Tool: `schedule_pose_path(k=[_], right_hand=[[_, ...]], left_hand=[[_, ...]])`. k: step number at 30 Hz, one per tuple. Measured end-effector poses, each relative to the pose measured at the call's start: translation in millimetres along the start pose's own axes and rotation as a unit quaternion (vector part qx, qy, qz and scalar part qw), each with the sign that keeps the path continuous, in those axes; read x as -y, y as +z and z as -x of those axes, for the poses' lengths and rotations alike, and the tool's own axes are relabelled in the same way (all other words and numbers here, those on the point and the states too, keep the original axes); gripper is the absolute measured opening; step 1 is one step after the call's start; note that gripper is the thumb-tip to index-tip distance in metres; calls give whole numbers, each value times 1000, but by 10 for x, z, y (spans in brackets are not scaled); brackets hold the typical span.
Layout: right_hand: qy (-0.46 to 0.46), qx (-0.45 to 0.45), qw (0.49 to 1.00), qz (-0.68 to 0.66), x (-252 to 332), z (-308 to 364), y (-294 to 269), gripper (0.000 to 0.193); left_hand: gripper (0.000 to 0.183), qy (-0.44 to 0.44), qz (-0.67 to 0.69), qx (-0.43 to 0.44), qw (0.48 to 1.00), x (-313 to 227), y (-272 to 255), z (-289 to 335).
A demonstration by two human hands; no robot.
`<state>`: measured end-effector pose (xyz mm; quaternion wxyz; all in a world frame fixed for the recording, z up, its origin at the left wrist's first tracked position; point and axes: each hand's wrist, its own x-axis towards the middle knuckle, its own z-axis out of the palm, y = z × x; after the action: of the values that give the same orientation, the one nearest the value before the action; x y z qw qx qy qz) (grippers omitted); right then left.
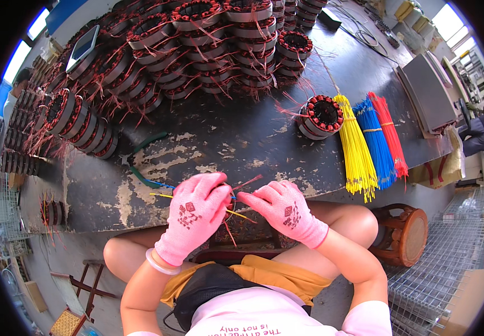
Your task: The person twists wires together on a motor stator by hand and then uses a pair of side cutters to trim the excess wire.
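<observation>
The pink-gloved left hand (193, 215) turns its back upward, fingers bent, palm hidden; the right hand (288, 210), gloved alike, points leftward, its thumb and index tips drawn together just beside the left fingers. The left forearm (147, 283) leans up and rightward, 1 pale band (162, 264) around its wrist; the right forearm (353, 256) slants up and leftward from a bent elbow (381, 280).

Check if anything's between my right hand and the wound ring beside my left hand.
No solid obstacle shows. Thin red wires and a yellow wire stick out near the ring on the side of your right hand. Your left hand covers much of the ring, so I can't tell what lies behind it.
</observation>
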<state>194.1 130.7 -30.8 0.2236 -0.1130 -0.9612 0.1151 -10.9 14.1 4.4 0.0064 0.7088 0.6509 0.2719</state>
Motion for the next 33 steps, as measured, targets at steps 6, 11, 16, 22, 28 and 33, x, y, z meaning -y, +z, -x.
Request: schedule_pose_path(k=[6, 11, 16, 22, 28, 33], right_hand=[[4, -1, 1000, -13, -31, -2, 41, 44], [-19, -37, 997, -67, -158, 8, 137, 42], [-50, -45, 995, -73, -181, 27, 130, 37], [-15, -60, 996, -66, -173, 174, 229, 35], [369, -309, 871, 95, -862, 945, -871, 29], [655, -204, 685, 245, -1724, 2428, -1468, 41]], left_hand=[[30, -24, 67, 14, 997, 131, 138, 130], [31, -23, 59, 25, 998, 124, 154, 101], [28, -42, 55, 1, 998, 93, 201, 139], [22, -64, 39, 35, 997, 83, 231, 160], [22, -72, 33, 33, 996, 89, 197, 196], [23, -64, 42, 30, 997, 87, 240, 172]])
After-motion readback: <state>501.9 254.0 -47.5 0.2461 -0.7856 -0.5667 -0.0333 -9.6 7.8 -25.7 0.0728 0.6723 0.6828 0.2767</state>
